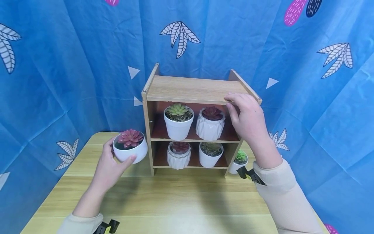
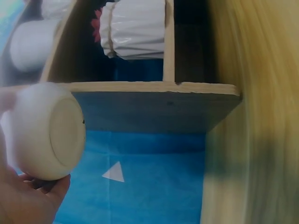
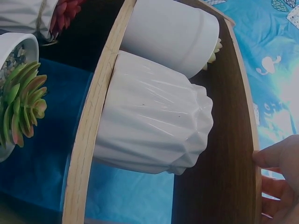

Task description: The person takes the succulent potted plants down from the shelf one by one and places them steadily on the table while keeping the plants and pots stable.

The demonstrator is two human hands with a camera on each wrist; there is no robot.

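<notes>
At the left of the wooden shelf unit [image 1: 193, 87], my left hand [image 1: 109, 169] holds a round white pot with a pink succulent [image 1: 131, 143] upright, above the table. Its plain base shows in the left wrist view, where fingers curl beneath the white pot [image 2: 46, 133]. My right hand [image 1: 248, 113] grips the front edge of the unit's top board near its right end, fingertips on top and thumb below. In the right wrist view the right hand's thumb [image 3: 271, 154] touches the board's edge. Just below stands a faceted white pot with a dark red succulent [image 1: 210, 126].
Beside that faceted pot on the upper shelf stands a white pot with a green succulent [image 1: 179, 125]. The lower shelf bears a ribbed pot [image 1: 179, 159] and a smooth pot [image 1: 210, 157]. Another potted green succulent [image 1: 239, 162] stands right of the unit. A blue curtain [image 1: 102, 65] hangs behind.
</notes>
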